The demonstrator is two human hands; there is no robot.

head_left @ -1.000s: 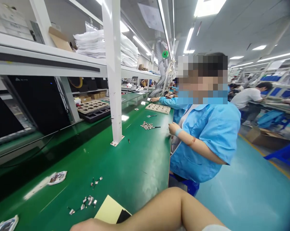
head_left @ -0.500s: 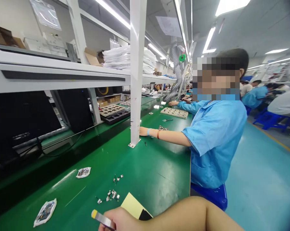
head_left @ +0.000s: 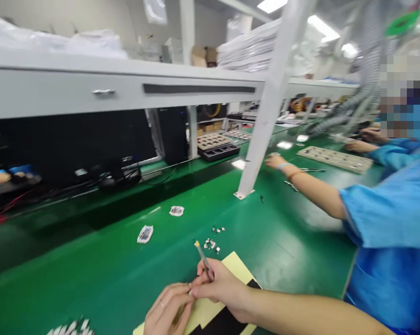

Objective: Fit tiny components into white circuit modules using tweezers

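Across the lower view spreads a green bench (head_left: 101,279), with a blue-clad co-worker (head_left: 384,214) at its right side, cut off by the frame edge. Near that person's arm lies a beige compartment tray (head_left: 335,159); its contents are too blurred to name. Farther back, a pale tray (head_left: 213,140) rests on a black tray (head_left: 220,152), what fills them likewise unclear. A yellow sheet (head_left: 236,267) lies partly hidden under the wearer's hands. The right hand (head_left: 218,281) grips a slim yellow-ended tool (head_left: 202,256); the left hand (head_left: 168,309), cut off below, has bent fingers meeting the right's fingertips at a pale speck (head_left: 190,292); whether they pinch it, I cannot tell. Beyond lie small loose parts (head_left: 212,244).
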